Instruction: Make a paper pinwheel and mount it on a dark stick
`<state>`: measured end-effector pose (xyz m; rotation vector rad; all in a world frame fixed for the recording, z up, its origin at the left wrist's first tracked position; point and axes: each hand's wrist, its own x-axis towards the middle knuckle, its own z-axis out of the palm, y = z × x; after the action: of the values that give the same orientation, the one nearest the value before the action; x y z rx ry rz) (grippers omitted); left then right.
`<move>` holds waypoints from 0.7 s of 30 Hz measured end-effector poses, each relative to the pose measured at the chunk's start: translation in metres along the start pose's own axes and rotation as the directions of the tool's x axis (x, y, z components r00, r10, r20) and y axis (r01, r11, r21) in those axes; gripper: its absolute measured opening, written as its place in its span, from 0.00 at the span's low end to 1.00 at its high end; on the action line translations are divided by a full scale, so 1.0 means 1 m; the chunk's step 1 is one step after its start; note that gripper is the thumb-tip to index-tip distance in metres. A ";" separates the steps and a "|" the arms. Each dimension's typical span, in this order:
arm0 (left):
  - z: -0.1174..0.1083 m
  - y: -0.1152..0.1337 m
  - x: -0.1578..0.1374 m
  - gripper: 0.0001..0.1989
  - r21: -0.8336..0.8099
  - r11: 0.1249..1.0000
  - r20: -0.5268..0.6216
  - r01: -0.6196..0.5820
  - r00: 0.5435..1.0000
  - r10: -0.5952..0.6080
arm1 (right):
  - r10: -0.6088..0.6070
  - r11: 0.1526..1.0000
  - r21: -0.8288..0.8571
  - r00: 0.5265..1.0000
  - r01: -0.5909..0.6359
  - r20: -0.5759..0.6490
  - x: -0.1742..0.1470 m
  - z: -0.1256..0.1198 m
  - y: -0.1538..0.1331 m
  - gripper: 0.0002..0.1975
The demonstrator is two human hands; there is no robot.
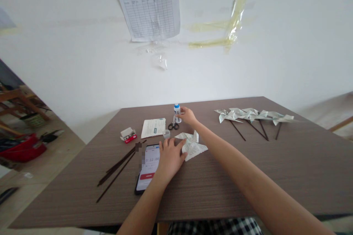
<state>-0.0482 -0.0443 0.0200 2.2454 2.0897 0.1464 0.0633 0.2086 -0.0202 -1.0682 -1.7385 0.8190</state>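
My right hand [188, 116] reaches toward the wall, its fingers and thumb closed on the side of a white glue bottle [177, 111] with a blue cap, upright near the table's back. My left hand [171, 156] lies with fingers spread, beside the phone's right edge. Its thumb and fingertips touch a partly folded printed paper pinwheel piece [193, 147]. Scissors [173, 126] with dark handles lie against the bottle's left side. Just beyond my left fingertips sits a small translucent cup [167, 134].
On the left lie a phone [142, 178] with a timer, dark sticks [117, 167], a small red-and-white box [128, 135] and a stack of printed paper [153, 128]. Several paper pinwheels [250, 114] on sticks lie at the right. A white wall [206, 77] rises behind the table [220, 194].
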 end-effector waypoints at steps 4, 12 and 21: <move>-0.004 0.001 -0.003 0.29 -0.026 1.000 -0.010 -0.004 1.000 0.003 | 0.100 0.994 0.060 0.993 -0.096 -0.062 -0.007 -0.004 -0.003 0.16; -0.002 0.002 0.001 0.30 -0.025 1.000 0.029 -0.004 1.000 0.005 | 0.115 0.959 0.269 0.990 -0.088 -0.086 -0.035 -0.038 -0.007 0.20; 0.006 0.006 0.001 0.30 -0.048 0.998 0.013 -0.047 0.999 0.048 | 0.051 0.831 0.556 0.997 -0.011 -0.056 -0.092 -0.096 -0.017 0.40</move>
<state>-0.0416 -0.0438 0.0144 2.2628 2.0051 0.1805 0.1668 0.1253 -0.0024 -0.7125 -1.2970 1.2028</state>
